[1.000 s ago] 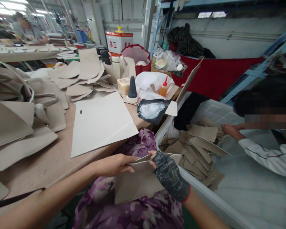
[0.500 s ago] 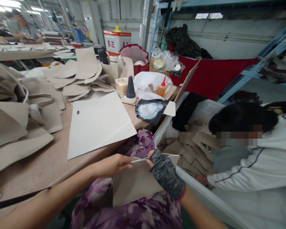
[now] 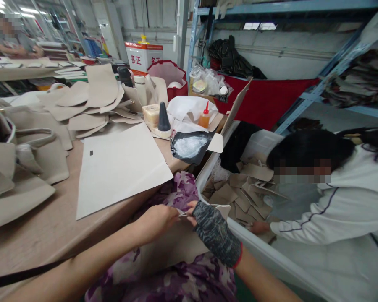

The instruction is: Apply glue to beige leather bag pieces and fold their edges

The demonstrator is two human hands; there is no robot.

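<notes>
A beige leather-like panel rests over my lap, its pale upper edge turned toward the table. My bare left hand is closed on that edge, fingers pinched together. Just to its right, my right hand, in a dark grey fingerless knit glove with a red cuff, also grips the edge. The fingertips of both hands nearly meet. A pale strip shows along the edge right of the gloved hand. Part of the panel is hidden behind my hands and forearms.
A large off-white sheet lies on the table beside beige bag pieces. Behind it stand a dark cone and an orange glue bottle. On the right, a co-worker's hand reaches into a white bin of beige pieces.
My left hand has come closer to my right along the panel's edge, and the gap between them has narrowed. The whole view has shifted slightly to the right.
</notes>
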